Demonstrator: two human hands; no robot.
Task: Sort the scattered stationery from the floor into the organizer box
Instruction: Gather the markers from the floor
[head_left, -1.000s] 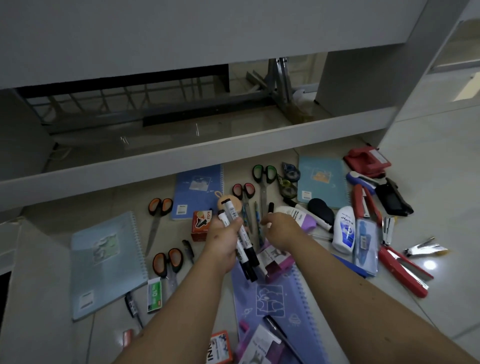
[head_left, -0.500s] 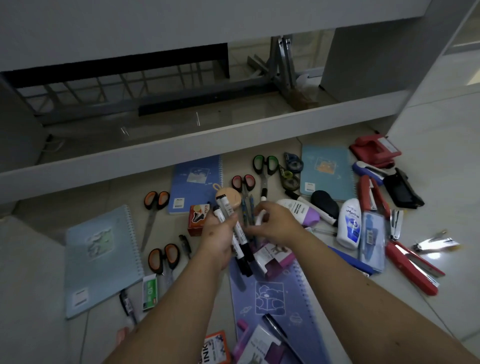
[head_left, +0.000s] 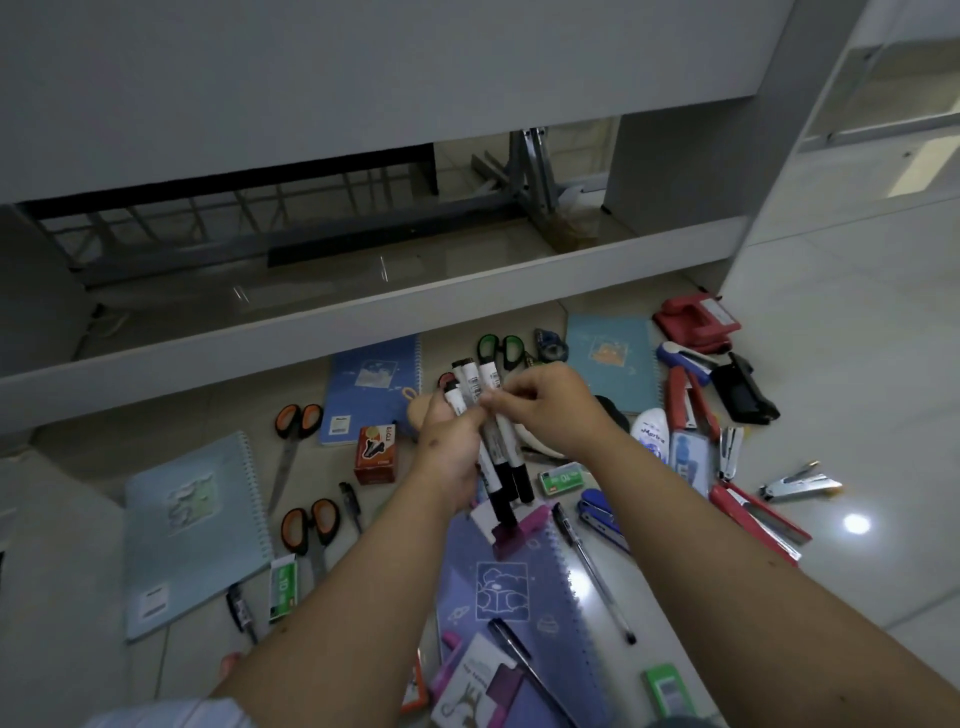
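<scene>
Nearest to me, the purple notebook lies on the floor between the person's forearms, pens strewn across it.

Just above it, the left hand is wrapped around a bundle of white markers with their black caps hanging down. The right hand has closed in and pinches one marker near its top, tucking it into the bunch. A second ago that hand was down among the clutter, fishing one up; half a second ago it was bringing the marker across. So the bunch has grown by one, and to my eye the markers are being gathered as a set before going anywhere. I can't see an organizer box from here.

Further out, the scissors, notebooks, staplers and red hole punch lie where they were. The view has tipped, showing more of the grey furniture beyond.
</scene>
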